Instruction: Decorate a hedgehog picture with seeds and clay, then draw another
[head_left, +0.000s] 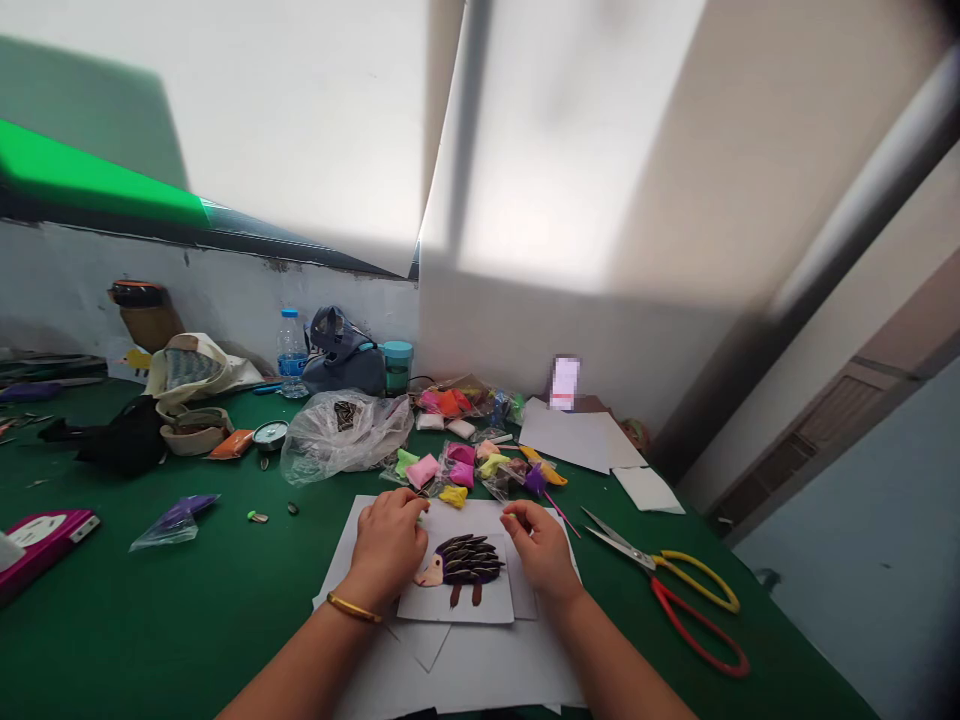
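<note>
The clay hedgehog (463, 560) has dark, pale-streaked spines; the scissors (651, 560) have yellow and red handles.

Item 1: upright bright panel (565, 383) at the far edge of the worktop (150, 610), pixelated, its face unreadable. Item 2: dark object inside the clear plastic bag (319, 450), partly veiled, too small to identify. Item 3: magenta folder (45, 548), cut off by the left edge. Item 4: paper stack (465, 680), cut off by the bottom edge. Item 5: collage card (457, 595), partly hidden behind the left hand (386, 550). Item 6: right hand (541, 550), any small thing between its fingers too small to tell.
</note>
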